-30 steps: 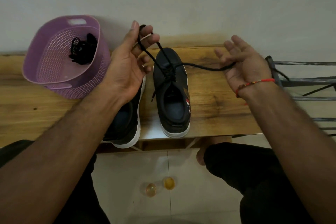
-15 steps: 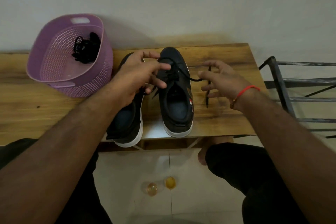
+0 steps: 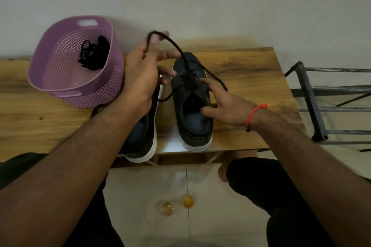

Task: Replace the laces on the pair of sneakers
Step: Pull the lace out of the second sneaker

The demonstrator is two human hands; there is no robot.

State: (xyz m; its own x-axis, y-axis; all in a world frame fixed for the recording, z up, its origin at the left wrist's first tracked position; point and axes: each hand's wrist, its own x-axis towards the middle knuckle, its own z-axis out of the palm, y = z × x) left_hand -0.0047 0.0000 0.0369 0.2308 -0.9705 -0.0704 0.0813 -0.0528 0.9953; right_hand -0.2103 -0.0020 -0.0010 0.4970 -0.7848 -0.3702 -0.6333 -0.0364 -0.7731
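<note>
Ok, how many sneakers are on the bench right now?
2. The right sneaker stands at the bench front under the right hand. The left sneaker sits beside it, largely covered by the left hand and forearm.

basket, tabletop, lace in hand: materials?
Basket: moulded plastic, matte lilac; perforated lattice wall. Tabletop: wood or wood-look laminate, smooth; grain streaks, can't tell which. Lace: black woven cord, matte, limp loop gripped by the left hand.

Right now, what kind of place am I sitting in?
Probably a home entryway or spare room: a low wooden bench against a bare wall, a metal rack beside it, and tiled floor.
</note>
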